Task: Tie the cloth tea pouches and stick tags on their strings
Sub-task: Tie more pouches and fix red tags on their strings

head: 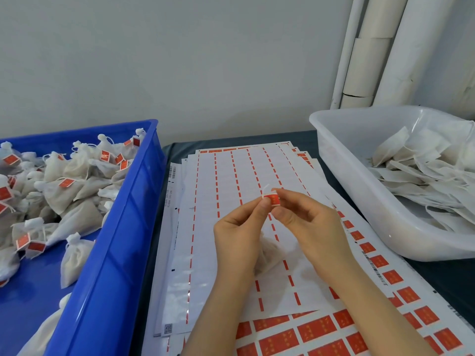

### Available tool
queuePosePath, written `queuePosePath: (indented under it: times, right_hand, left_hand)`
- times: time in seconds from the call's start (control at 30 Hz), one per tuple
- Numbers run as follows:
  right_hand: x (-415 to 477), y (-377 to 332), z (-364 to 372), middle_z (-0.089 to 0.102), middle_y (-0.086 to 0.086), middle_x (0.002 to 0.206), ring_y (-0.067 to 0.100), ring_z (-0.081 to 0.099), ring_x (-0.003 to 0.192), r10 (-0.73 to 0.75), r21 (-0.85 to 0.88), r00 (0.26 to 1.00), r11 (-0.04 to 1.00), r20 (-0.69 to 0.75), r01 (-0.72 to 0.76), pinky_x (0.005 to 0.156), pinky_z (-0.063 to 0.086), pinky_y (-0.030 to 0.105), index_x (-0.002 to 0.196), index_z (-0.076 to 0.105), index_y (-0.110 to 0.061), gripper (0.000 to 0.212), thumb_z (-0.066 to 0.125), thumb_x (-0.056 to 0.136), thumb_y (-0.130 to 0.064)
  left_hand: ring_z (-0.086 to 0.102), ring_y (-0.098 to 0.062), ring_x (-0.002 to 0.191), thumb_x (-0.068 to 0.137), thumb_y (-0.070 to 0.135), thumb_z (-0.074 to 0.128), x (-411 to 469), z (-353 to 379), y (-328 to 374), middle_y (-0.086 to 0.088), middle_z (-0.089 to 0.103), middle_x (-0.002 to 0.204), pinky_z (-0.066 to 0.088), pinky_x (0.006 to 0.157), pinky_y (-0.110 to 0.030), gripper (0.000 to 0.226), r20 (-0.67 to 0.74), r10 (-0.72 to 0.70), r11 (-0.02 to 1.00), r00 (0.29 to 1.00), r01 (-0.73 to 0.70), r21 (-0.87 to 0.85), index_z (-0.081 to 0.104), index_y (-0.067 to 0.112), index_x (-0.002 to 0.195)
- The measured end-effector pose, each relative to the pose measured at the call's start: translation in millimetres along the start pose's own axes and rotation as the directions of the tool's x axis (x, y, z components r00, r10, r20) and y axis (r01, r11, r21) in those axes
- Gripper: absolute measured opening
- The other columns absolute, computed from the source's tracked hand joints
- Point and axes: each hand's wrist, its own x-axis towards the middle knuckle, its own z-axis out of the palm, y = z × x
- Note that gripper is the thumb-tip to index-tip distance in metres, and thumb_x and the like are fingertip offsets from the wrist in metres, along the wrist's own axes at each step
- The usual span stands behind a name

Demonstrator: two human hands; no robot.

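Tag (272,199) pinched betw. thumb and forefinger of L hand (239,233) (left edge) and R hand (311,227) (right edge), both equally near; string (265,189) pokes up-left, pouch (269,253) hangs straight below, so closing press prob. acts front-to-back.

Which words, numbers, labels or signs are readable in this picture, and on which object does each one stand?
Nothing is legible as words or numbers.
Red tag pinched by the left hand and right hand: gold marks, blurred.
Red stickers on the sheets: gold marks, blurred.
Tags in the blue crate: too small.
Print along the sheet edge: too small.
Barcode and QR code: patterns only, no readable digits.
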Motion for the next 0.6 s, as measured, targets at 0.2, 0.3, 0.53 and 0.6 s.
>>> queuePosePath:
  times: [0.2, 0.3, 0.53, 0.6]
  right_hand:
    - [-0.4, 2.2, -1.3, 0.061, -0.039, 0.076, -0.015, 0.058, 0.085, -0.073, -0.061, 0.996, 0.996, -0.056, 0.069, 0.067, 0.042, -0.002, 0.087, 0.058, -0.048, 0.019, 0.058, 0.069, -0.046]
    - [-0.7, 2.1, -1.7, 0.063, -0.037, 0.077, -0.010, 0.061, 0.080, -0.077, -0.036, 0.994, 0.997, -0.080, 0.074, 0.064, 0.044, 0.000, 0.087, 0.061, -0.043, 0.016, 0.058, 0.071, -0.043]
    - [-0.3, 4.4, -3.7, 0.067, -0.024, 0.083, -0.006, 0.063, 0.077, -0.044, 0.004, 0.993, 0.999, -0.110, 0.045, 0.064, 0.046, 0.003, 0.086, 0.064, -0.038, 0.010, 0.063, 0.082, -0.030]
    - [-0.9, 4.5, -2.6, 0.066, -0.026, 0.079, -0.008, 0.062, 0.078, -0.046, 0.005, 0.994, 0.999, -0.099, 0.046, 0.062, 0.044, 0.001, 0.085, 0.064, -0.038, 0.010, 0.064, 0.083, -0.028]
  left_hand:
    - [0.067, 0.002, 0.086, 0.081, 0.027, 0.069, -1.5, 1.6, 1.3, 0.012, 0.075, 0.082, 0.049, 0.071, -0.016, 0.015, 0.011, 0.006, 1.000, 1.000, -0.006, 0.026, 0.076, 0.036, 0.070]
    - [0.067, 0.000, 0.087, 0.082, 0.027, 0.068, -1.8, 1.7, 0.4, 0.012, 0.075, 0.083, 0.050, 0.067, -0.012, 0.010, 0.023, 0.018, 0.999, 1.000, -0.019, 0.045, 0.075, 0.033, 0.077]
    - [0.066, 0.002, 0.080, 0.076, 0.032, 0.071, -0.6, 1.3, -0.5, 0.014, 0.074, 0.084, 0.053, 0.064, -0.014, 0.009, 0.040, 0.023, 0.998, 0.999, -0.026, 0.063, 0.076, 0.039, 0.074]
    - [0.065, 0.001, 0.076, 0.077, 0.035, 0.069, -0.3, 0.1, -1.1, 0.012, 0.073, 0.081, 0.053, 0.069, -0.019, 0.007, 0.031, 0.045, 0.996, 0.999, -0.047, 0.077, 0.076, 0.037, 0.076]
